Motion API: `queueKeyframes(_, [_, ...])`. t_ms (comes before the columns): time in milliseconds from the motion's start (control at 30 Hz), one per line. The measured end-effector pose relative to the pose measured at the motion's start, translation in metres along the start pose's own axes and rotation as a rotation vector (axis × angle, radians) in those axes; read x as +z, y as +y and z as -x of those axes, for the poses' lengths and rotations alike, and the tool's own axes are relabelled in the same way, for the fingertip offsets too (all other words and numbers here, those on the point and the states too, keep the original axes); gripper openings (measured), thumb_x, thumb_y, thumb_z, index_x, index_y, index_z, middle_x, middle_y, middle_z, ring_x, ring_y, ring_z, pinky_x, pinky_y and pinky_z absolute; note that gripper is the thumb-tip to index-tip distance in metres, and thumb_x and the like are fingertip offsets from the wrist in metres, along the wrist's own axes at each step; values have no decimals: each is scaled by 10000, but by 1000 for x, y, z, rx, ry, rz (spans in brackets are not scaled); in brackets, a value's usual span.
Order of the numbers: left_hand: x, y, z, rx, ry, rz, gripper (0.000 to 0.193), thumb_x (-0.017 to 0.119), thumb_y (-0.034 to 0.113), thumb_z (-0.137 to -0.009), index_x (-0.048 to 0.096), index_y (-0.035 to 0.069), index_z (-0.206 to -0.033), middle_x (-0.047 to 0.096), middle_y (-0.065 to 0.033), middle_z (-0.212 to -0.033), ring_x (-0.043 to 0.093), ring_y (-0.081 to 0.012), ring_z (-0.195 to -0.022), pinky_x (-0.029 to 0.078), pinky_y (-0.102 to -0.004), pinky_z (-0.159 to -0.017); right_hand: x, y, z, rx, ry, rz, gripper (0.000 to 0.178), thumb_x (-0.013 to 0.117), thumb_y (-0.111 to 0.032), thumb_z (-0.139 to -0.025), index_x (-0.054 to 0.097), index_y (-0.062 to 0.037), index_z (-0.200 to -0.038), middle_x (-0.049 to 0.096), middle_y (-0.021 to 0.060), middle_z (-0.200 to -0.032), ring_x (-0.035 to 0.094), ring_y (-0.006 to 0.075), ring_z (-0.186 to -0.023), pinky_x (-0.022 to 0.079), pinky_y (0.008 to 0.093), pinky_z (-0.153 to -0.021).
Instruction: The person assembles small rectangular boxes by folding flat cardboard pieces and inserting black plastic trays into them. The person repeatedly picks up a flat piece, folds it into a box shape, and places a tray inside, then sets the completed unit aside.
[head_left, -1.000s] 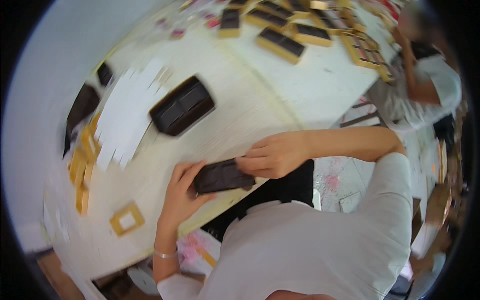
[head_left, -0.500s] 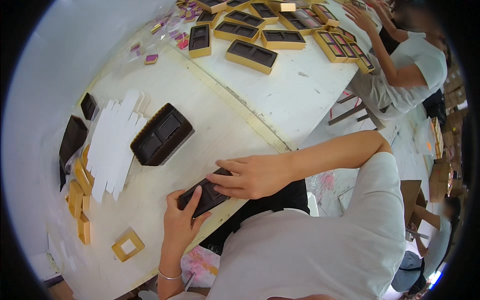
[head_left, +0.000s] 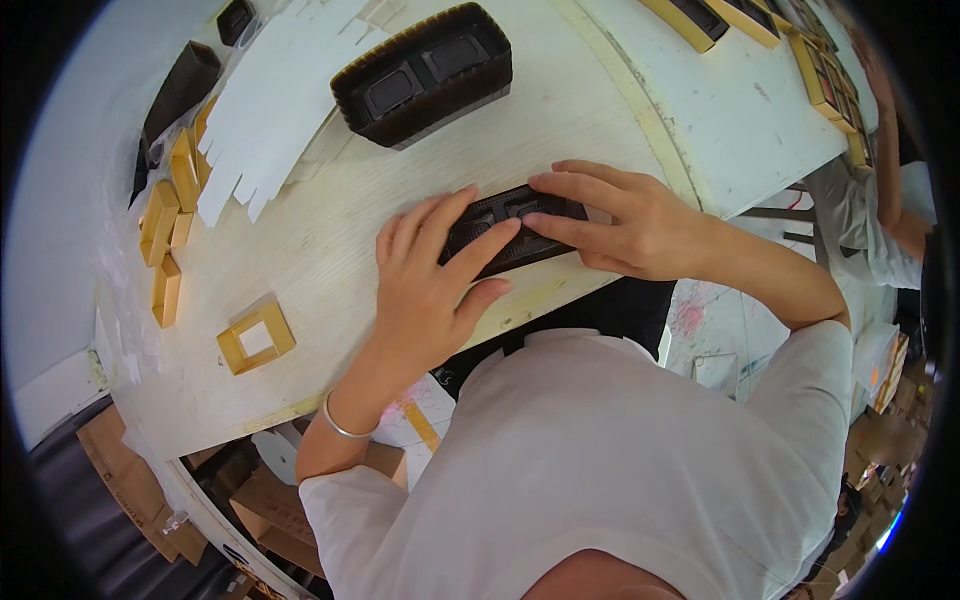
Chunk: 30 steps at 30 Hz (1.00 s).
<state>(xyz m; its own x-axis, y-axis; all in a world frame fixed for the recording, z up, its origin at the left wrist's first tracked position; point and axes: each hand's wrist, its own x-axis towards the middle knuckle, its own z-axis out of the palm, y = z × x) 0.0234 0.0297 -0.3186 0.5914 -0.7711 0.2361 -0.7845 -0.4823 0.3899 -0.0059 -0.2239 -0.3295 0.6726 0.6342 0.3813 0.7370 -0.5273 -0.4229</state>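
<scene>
A black plastic insert tray [head_left: 490, 232] with shallow recesses lies near the table's front edge, between my hands. My left hand [head_left: 425, 268] holds its left end, the index finger across the top and the thumb by the near side. On the right end, my right hand [head_left: 632, 222] rests with its fingers bent over the tray and grips it. Parts of the tray are hidden under the fingers. Beyond it stands a stack of nested dark brown trays [head_left: 430, 75] with ribbed golden-looking edges.
White card strips [head_left: 265, 100] are piled left of the stack. Several gold card frames [head_left: 160, 222] and a dark stack [head_left: 180, 90] line the left side. One gold frame [head_left: 256, 338] lies apart. Gold boxes [head_left: 690, 20] sit far right, where a person's arm [head_left: 890, 150] shows.
My view has shifted, so the table items appear elsewhere. The black tray now lies more level across, with my fingers spread over both ends; my left hand has changed its hold.
</scene>
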Motion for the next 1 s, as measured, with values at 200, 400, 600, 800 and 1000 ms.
queueKeyframes(200, [15, 2, 0, 0, 42, -19, 451, 682, 179, -778, 615, 156, -1224, 435, -202, -1374, 436, -415, -1203, 386, -460, -994, -4, 4, 1, -22, -51, 56, 483, 677, -70, -709, 608, -40, -1186, 469, 200, -1326, 534, 386, -1122, 491, 438, -912])
queueKeyframes(400, [10, -2, 0, 40, -71, 58, 616, 713, 231, -744, 529, 138, -1324, 351, -234, -1436, 372, -434, -1274, 288, -542, -1065, 10, -4, 11, 126, -1, -26, 496, 700, -138, -754, 587, -45, -1228, 428, 246, -1368, 465, 412, -1208, 403, 455, -997])
queueKeyframes(600, [-48, -40, 39, -111, 432, -76, 464, 733, 264, -760, 600, 95, -1171, 547, -140, -1280, 458, -332, -1235, 263, -544, -1070, -112, 32, 75, 623, 218, 252, 400, 620, -159, -892, 538, -8, -1254, 542, 160, -1254, 542, 268, -1135, 448, 379, -955])
queueKeyframes(800, [-121, -80, 87, -777, 31, -315, 641, 791, 271, -670, 560, 119, -1248, 497, -139, -1337, 398, -337, -1289, 247, -490, -1095, -156, 44, 32, 308, 259, 579, 557, 635, -202, -882, 434, -73, -1385, 453, 141, -1408, 412, 279, -1318, 335, 419, -1087])
queueKeyframes(1000, [-136, -77, 171, -955, -228, -311, 825, 836, 355, -580, 516, 195, -1324, 415, -122, -1410, 335, -337, -1340, 159, -604, -1093, -51, 33, -90, 94, 112, 307, 463, 686, -25, -746, 572, -36, -1194, 560, 127, -1223, 516, 334, -1109, 408, 408, -959])
